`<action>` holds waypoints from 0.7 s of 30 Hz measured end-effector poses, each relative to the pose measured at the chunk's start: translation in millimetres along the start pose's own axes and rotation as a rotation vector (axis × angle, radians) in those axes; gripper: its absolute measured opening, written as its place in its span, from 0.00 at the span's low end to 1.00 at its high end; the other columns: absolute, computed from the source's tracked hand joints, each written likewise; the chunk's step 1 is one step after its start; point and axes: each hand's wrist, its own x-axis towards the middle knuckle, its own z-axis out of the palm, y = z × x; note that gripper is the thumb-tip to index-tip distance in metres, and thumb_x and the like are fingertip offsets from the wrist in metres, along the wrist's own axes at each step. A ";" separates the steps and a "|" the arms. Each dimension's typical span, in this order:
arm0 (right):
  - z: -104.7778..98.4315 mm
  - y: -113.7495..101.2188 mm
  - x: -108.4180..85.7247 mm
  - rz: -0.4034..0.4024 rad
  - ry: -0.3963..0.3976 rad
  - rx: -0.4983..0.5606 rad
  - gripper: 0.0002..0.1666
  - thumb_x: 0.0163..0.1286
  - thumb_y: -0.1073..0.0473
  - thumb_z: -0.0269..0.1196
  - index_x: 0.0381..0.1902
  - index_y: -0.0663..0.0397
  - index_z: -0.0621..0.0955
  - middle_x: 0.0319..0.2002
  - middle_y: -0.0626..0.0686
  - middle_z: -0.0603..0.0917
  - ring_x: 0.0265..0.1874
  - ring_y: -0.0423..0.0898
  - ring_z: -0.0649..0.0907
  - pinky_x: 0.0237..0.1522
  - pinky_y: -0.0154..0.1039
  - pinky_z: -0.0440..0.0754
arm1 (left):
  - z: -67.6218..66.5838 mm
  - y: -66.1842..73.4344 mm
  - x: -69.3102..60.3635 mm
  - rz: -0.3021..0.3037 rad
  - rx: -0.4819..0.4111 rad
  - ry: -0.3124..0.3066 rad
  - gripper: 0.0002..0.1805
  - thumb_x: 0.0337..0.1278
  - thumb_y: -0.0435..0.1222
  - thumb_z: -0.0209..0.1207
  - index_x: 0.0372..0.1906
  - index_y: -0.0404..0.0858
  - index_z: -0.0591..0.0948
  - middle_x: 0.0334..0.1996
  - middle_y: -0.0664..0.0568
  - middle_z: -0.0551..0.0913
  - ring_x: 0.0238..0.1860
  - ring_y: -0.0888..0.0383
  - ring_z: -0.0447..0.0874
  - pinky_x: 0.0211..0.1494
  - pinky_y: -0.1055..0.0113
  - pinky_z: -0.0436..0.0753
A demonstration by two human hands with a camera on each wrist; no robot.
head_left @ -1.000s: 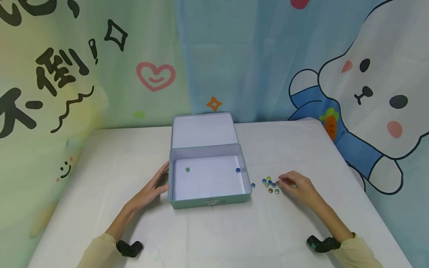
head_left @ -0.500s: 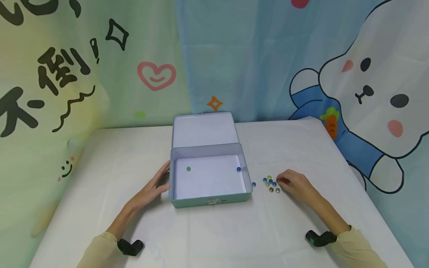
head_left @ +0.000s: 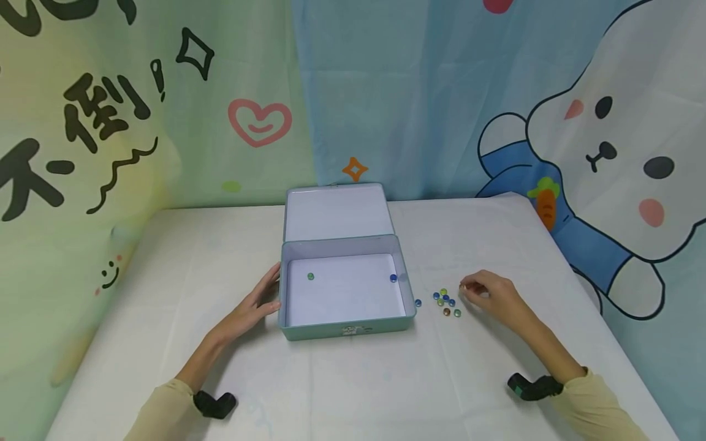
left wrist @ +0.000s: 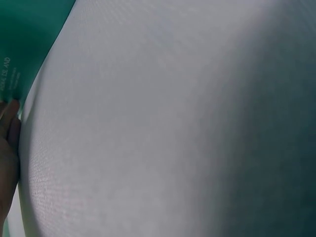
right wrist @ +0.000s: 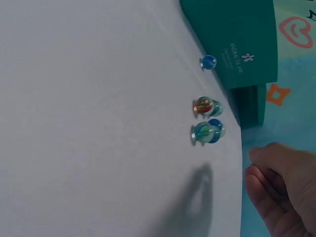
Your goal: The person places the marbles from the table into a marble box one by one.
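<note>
A green tin box (head_left: 347,331) stands on the table with its lid back, holding a green marble (head_left: 311,277) and a blue marble (head_left: 393,278). My left hand (head_left: 250,315) rests with extended fingers against the box's left wall; in the left wrist view part of that hand (left wrist: 9,148) touches the green side. Right of the box, my right hand (head_left: 493,297) is raised slightly, thumb and fingertips pinching a brown marble (head_left: 462,286) that barely shows. In the right wrist view the fingers of this hand (right wrist: 284,182) hide it. Several loose marbles (head_left: 445,298) lie left of these fingertips.
One blue marble (head_left: 418,303) lies close to the box's right wall. The box lid (head_left: 337,213) leans open toward the back. A white cloth covers the table (head_left: 353,392), and a printed curtain (head_left: 364,92) hangs behind it.
The right hand has closed on the brown marble at the cluster's right edge and lifted it off the table. The left hand stays against the box.
</note>
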 end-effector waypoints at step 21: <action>-26.2 -35.8 33.0 0.112 -0.089 0.238 0.09 0.65 0.62 0.65 0.43 0.55 0.84 0.38 0.52 0.87 0.35 0.29 0.80 0.42 0.17 0.78 | -0.2 0.2 0.1 0.005 -0.003 0.005 0.41 0.69 0.40 0.51 0.77 0.61 0.43 0.79 0.45 0.46 0.76 0.37 0.48 0.70 0.29 0.50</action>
